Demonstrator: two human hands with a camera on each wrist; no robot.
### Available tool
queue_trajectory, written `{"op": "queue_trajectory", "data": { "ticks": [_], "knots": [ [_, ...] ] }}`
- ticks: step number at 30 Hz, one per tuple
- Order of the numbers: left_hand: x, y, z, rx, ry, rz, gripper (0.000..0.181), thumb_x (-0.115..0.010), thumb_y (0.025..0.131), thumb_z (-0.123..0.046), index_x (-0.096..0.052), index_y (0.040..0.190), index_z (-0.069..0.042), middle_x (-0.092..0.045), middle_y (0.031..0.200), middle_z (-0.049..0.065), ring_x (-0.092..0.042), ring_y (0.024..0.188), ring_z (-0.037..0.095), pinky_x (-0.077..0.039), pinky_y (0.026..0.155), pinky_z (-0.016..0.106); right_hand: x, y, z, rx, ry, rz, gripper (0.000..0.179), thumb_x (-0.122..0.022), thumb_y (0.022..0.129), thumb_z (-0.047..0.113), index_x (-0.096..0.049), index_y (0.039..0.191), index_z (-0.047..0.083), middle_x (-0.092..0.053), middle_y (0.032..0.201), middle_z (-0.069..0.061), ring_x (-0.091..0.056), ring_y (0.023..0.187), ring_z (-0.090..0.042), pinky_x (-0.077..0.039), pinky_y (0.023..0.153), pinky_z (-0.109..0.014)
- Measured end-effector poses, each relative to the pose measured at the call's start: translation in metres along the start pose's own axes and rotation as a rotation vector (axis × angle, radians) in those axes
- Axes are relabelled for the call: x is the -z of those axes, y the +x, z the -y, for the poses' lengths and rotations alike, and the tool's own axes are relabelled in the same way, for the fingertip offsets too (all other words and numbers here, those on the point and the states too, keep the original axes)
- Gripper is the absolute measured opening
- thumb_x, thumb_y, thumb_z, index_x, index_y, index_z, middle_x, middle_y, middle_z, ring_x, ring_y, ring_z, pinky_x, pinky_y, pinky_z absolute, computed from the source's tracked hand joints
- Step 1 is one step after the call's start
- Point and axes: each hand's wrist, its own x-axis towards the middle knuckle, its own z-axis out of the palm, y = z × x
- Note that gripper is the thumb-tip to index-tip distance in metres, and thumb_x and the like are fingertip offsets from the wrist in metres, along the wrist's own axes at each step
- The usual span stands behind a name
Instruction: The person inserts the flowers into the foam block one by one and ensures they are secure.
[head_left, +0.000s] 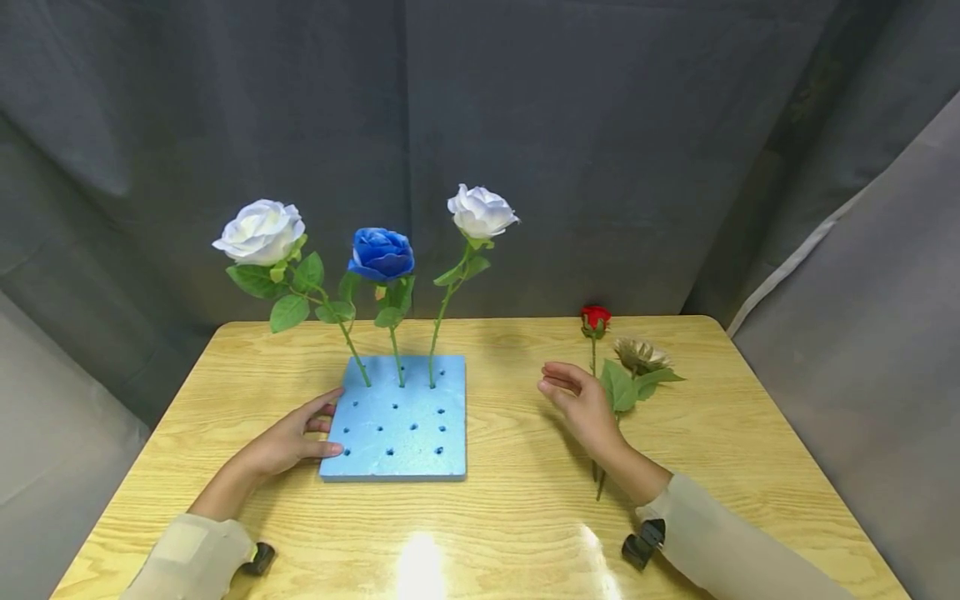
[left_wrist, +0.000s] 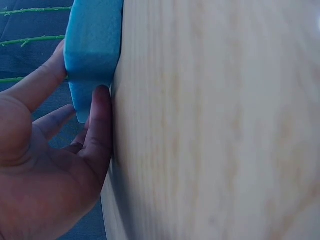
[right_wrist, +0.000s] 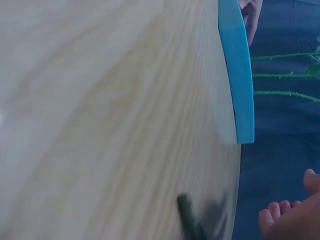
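Observation:
My left hand (head_left: 285, 442) is at the left side of a light blue foam block (head_left: 405, 417) with holes in its top. Thumb and extended fingers touch its edge; in the left wrist view one finger (left_wrist: 99, 125) lies low along its side. Standing in the block are a white rose (head_left: 262, 233) leaning left, a blue rose (head_left: 382, 254) in the middle and another white rose (head_left: 482, 212) leaning right. Over the table, right of the block, my right hand (head_left: 588, 412) holds nothing, its fingers loosely bent. It is near a red rose (head_left: 596, 318) and a gold flower (head_left: 641, 356).
The red rose and gold flower lie on the wooden table (head_left: 517, 517) at the right, their stems partly behind my right forearm. Dark grey curtain (head_left: 600, 150) hangs behind the table, with lighter cloth (head_left: 877, 333) at the right side.

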Motion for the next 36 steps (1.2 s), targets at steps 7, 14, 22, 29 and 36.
{"op": "queue_trajectory", "data": {
  "ticks": [7,14,22,29,36],
  "knots": [
    [0.0,-0.001,0.0,-0.005,0.01,-0.001,0.098,-0.08,0.091,-0.016,-0.016,0.165,-0.002,-0.03,0.155,0.032,-0.041,0.131,0.043,-0.051,0.091,0.033,0.022,-0.01,-0.005,-0.063,-0.029,-0.011,0.049,-0.069,0.101,0.017,-0.055,0.143,-0.004,-0.056,0.142,-0.027,-0.058,0.129,-0.037,-0.048,0.091,-0.011],
    [0.0,-0.002,-0.001,-0.008,0.017,-0.002,0.098,-0.08,0.092,-0.016,-0.016,0.165,-0.002,-0.029,0.156,0.032,-0.04,0.131,0.044,-0.051,0.092,0.037,0.037,-0.019,-0.011,-0.09,-0.075,-0.022,0.055,-0.069,0.102,0.023,-0.052,0.146,-0.004,-0.055,0.145,-0.026,-0.057,0.131,-0.037,-0.046,0.09,-0.009],
    [0.0,-0.001,0.0,-0.006,0.038,-0.008,0.098,-0.081,0.091,-0.016,-0.017,0.164,0.0,-0.031,0.155,0.033,-0.042,0.13,0.044,-0.05,0.092,0.034,0.048,-0.028,-0.017,-0.115,-0.068,-0.013,0.058,-0.069,0.102,0.019,-0.047,0.148,-0.007,-0.05,0.149,-0.026,-0.051,0.136,-0.039,-0.045,0.092,-0.008],
    [0.0,0.0,0.001,-0.006,0.012,-0.006,0.097,-0.08,0.091,-0.015,-0.017,0.164,-0.001,-0.03,0.155,0.033,-0.042,0.129,0.043,-0.051,0.088,0.029,0.05,-0.03,-0.017,-0.157,-0.149,-0.02,0.061,-0.068,0.102,0.02,-0.043,0.152,-0.006,-0.048,0.152,-0.026,-0.047,0.14,-0.04,-0.047,0.1,-0.018],
    [0.0,0.0,0.0,0.0,-0.005,-0.008,0.098,-0.081,0.091,-0.014,-0.018,0.164,-0.001,-0.031,0.155,0.032,-0.043,0.128,0.042,-0.053,0.086,0.028,0.051,-0.028,-0.018,-0.241,-0.227,-0.017,0.067,-0.069,0.102,0.018,-0.036,0.156,-0.004,-0.041,0.157,-0.025,-0.041,0.144,-0.041,-0.042,0.113,-0.051]
  ]
}}
